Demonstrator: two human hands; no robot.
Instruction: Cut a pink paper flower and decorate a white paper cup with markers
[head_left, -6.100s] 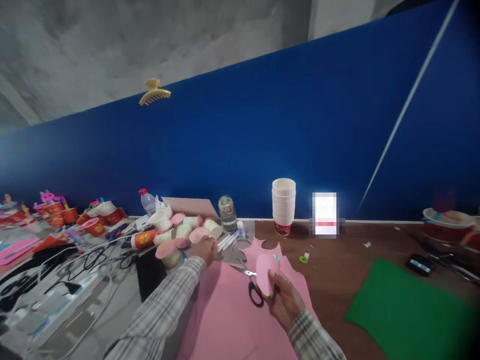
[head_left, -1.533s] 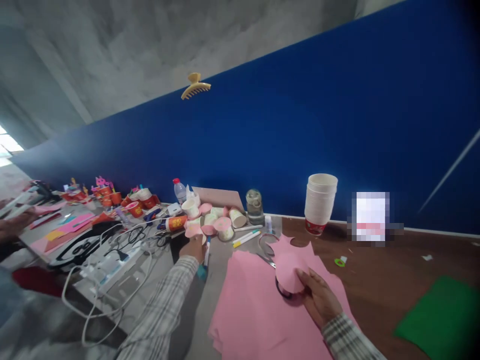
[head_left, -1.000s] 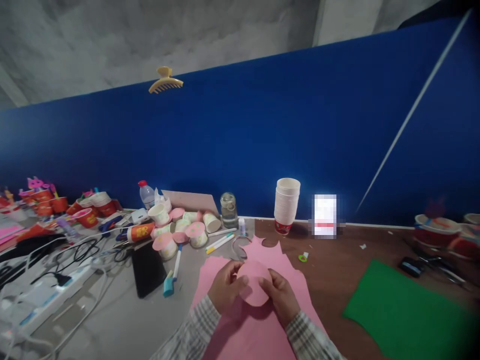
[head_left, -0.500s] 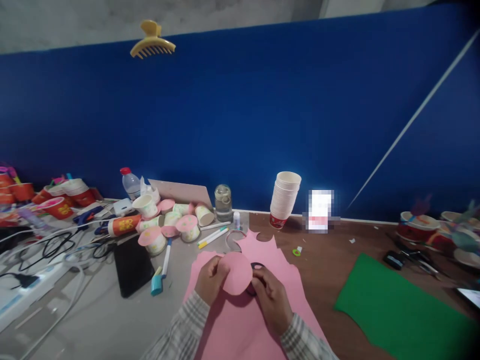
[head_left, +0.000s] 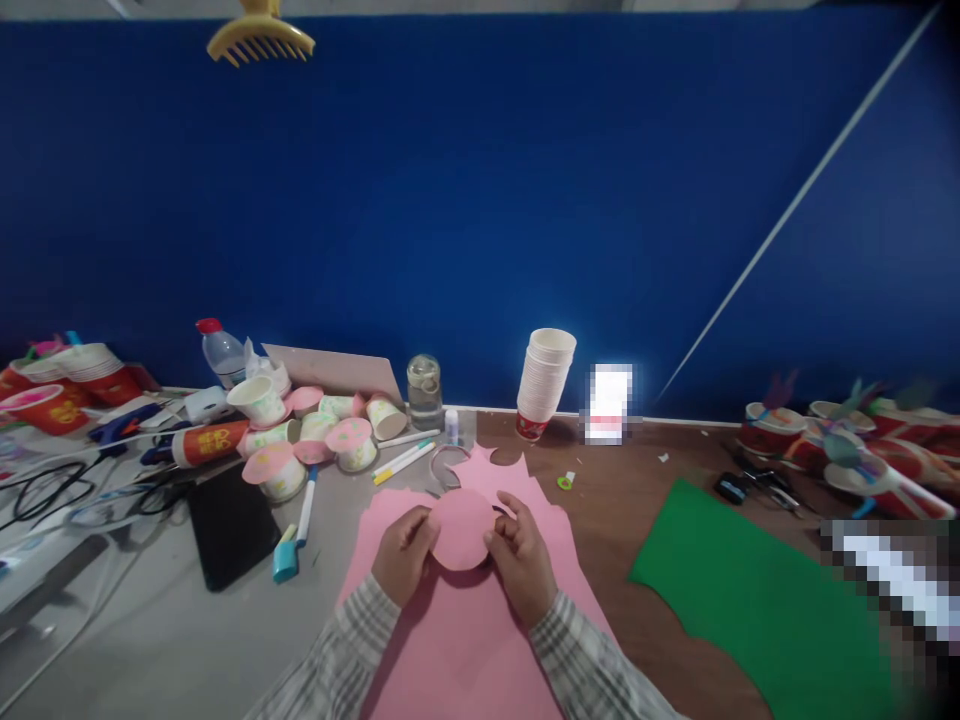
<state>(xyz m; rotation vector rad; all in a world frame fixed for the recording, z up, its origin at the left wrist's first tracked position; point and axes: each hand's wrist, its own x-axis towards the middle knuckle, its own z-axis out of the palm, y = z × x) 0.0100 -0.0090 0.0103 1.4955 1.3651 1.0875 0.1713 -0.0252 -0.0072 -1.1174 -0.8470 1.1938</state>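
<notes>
A round pink paper disc [head_left: 462, 532] is held flat between my hands, above a larger pink paper sheet [head_left: 456, 655] with scalloped cut-outs along its far edge. My left hand [head_left: 403, 556] pinches the disc's left edge between thumb and fingers. On the opposite side, my right hand [head_left: 523, 562] grips the right edge, its index finger raised. Behind the disc, near the right fingers, a dark curved piece [head_left: 498, 511] shows, mostly hidden; it looks like a scissor handle.
Small cups with pink discs [head_left: 351, 442] cluster at left, near markers [head_left: 405, 460], a black tablet-like slab [head_left: 234, 525] and cables. Beyond the sheet stand a glass jar [head_left: 425, 393], a glue stick [head_left: 451, 428] and stacked paper cups [head_left: 546, 380]. Green paper [head_left: 750, 580] lies right.
My right hand has shifted from beside the dark handle onto the disc's right edge. The disc is now held by both hands. The head view has turned slightly right and down.
</notes>
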